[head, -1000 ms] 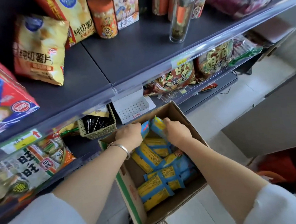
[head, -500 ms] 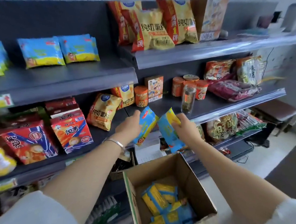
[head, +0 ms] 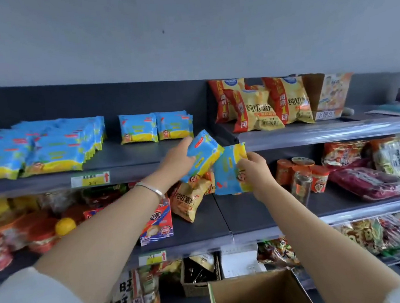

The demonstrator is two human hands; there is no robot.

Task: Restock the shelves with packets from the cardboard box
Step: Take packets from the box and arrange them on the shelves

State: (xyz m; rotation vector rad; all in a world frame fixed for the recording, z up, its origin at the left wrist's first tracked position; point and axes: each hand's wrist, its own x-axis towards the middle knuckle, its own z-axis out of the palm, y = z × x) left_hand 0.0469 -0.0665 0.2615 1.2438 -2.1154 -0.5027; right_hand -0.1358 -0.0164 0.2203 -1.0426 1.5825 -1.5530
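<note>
My left hand (head: 176,164) grips a blue and yellow packet (head: 203,154), raised just in front of the top shelf (head: 121,159). Beside it my right hand (head: 257,174) holds a second blue and yellow packet (head: 228,173), slightly lower. The two packets touch at their edges. Matching packets stand on the top shelf: two short rows (head: 155,126) behind my left hand and a large stack (head: 44,146) at the left. The open cardboard box (head: 259,294) is at the bottom, mostly cut off, its contents hidden.
Yellow and red chip bags (head: 263,106) fill the top shelf's right half. The middle shelf (head: 249,220) carries a chip bag, red boxes, orange cups, a glass jar (head: 301,186) and dark red packs. Lower shelves hold more snacks and a small basket (head: 198,276).
Both hands left the box with a packet each and rose from the middle shelf to the top shelf's height. My view tilted up, so the box dropped to the bottom edge.
</note>
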